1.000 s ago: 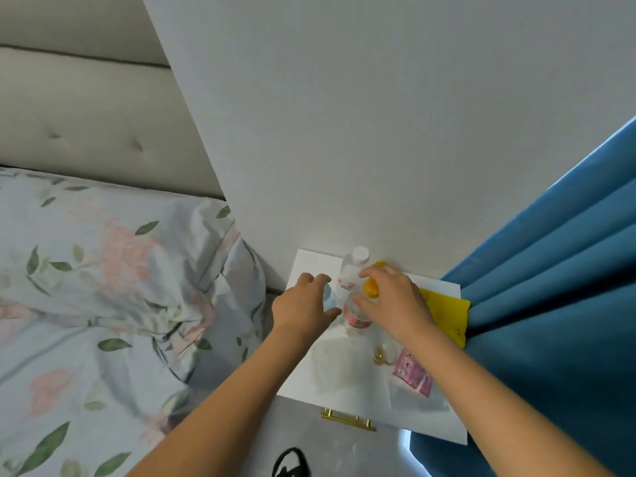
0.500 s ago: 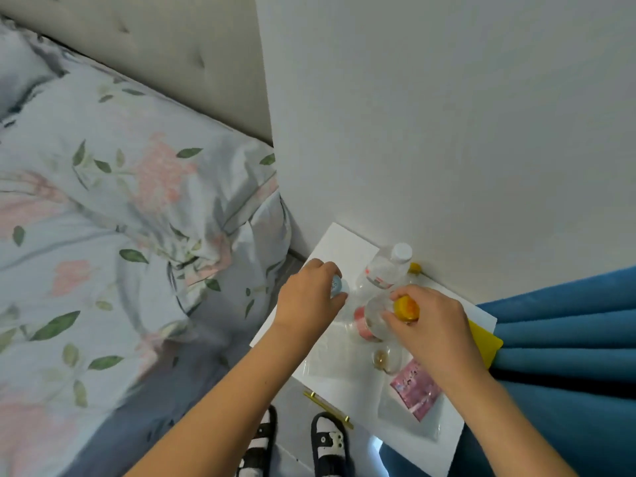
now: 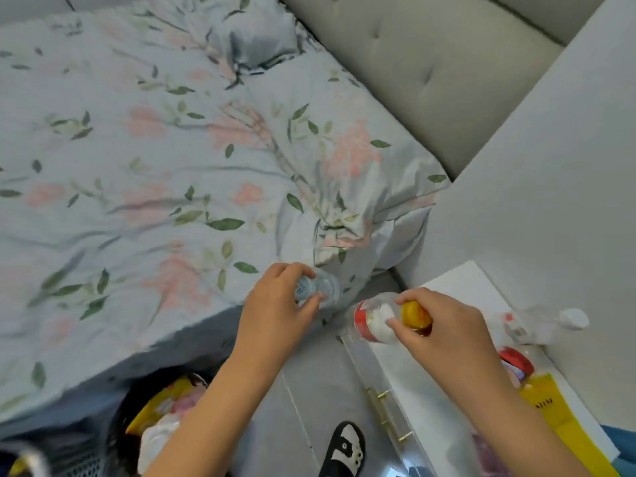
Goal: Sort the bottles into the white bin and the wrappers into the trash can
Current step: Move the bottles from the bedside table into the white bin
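Bottles ride in both hands: the right hand pinches the orange-capped bottle over the nightstand edge; the left hand curls round a small clear bottle, seemingly above the floral bedding.

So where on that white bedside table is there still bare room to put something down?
The white table is bare at its corner nearest the bed. Along the wall it is crowded: a clear bottle, a red-capped bottle and a yellow wrapper.
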A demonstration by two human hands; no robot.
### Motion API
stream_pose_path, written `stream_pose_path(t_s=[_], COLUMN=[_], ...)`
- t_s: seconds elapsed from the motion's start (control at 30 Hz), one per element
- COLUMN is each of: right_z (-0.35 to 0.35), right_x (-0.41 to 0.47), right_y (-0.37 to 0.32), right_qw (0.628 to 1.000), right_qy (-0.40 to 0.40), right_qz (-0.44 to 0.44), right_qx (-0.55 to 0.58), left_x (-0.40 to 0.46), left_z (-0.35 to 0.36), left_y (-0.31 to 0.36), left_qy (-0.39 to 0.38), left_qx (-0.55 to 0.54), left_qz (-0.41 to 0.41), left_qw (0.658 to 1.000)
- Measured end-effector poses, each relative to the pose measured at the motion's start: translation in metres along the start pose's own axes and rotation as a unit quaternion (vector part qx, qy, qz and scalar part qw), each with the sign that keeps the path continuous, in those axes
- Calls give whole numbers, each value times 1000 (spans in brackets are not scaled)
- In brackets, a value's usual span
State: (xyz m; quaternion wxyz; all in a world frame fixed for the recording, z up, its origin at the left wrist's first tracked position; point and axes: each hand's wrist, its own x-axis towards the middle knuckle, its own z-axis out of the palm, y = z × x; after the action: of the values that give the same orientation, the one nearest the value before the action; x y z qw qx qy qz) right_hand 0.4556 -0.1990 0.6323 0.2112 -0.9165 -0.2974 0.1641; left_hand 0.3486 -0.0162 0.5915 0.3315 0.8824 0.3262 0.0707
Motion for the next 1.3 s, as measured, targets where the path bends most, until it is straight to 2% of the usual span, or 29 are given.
stream_pose_path(t_s=[0.17,0.43,0.57,0.7,0.9,1.03,1.17,1.3], right_z=[68,196,268,339,441,512,575,618], right_x=[-6,-65,-88,-112,-151,-170,-183,-193], right_y=[-103,-300,-379,-438,-488,-500,-505,-500], right_qw=[995,964,929,882,812,796,780,769], right_qy=[-60,-163,-216,-271,-338,-372,-394,-405], right_qz=[-82,-203,-287,-370,-455,-456,-457,-454], right_qx=[-22,-53,-86,-110,-140,-146,-163,-196], left_x=[-60,-192,-254,-315,-409,-448,-460,-454], left_z=[-63,-193,-230,-235,-213,-173,-139,-128], left_y=[-107,-281,-350,-409,-493,-537,-577,-617], left_qy=[62,138,183,216,294,331,312,316], left_qx=[-21,-23,-35,-44,-89,-136,-176,-184], left_qz=[-93,-222,-290,-390,-555,-602,-618,-611], left_qw=[993,965,939,894,773,714,699,702])
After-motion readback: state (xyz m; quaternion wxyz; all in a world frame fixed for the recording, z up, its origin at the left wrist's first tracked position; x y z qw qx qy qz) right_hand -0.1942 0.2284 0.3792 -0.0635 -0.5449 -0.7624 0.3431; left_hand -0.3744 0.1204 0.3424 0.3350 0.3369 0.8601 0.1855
